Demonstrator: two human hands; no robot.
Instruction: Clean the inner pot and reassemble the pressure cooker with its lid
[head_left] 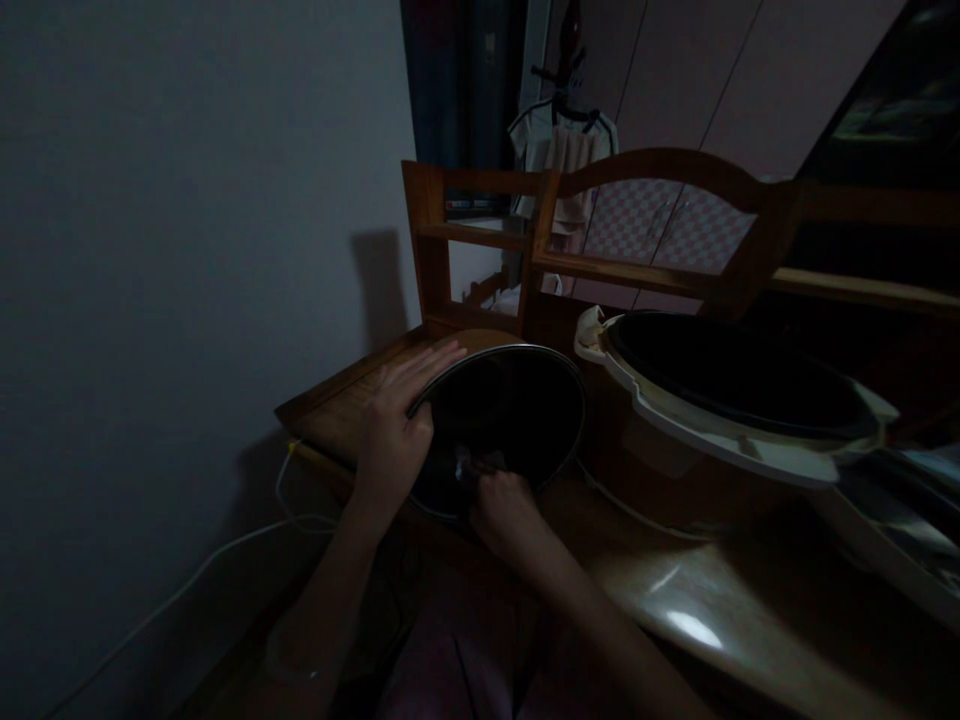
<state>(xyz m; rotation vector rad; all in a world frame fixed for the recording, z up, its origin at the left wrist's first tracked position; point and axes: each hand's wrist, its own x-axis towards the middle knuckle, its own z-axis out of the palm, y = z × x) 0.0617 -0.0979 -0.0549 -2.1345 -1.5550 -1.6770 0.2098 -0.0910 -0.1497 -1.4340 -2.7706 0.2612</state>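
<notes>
Your left hand (405, 412) holds the dark pot (517, 400) by the left side of its rim. The thumb is inside and the other fingers lie along the outside, so they are clamped on the rim. Your right hand (504, 508) is at the near side of the pot, with its fingers curled in by a small shiny thing (463, 463). It is too dim to tell if they are clamped on it, or what it is.

The pot is on the left part of the tabletop (622, 570), close to the near edge. Its mouth looks tipped toward you. If you push down hard on the near side, the pot could rock or slide off toward your lap. If your left thumb slips, the pot could spin.

The big cooker (664, 455) stands just to the right, so a swing of the pot that way could bump it. A white cord (281, 492) hangs by the left edge, and your left arm could snag it if it goes wide. The poor light is a risk too, because you could miss a spot inside the pot.
</notes>
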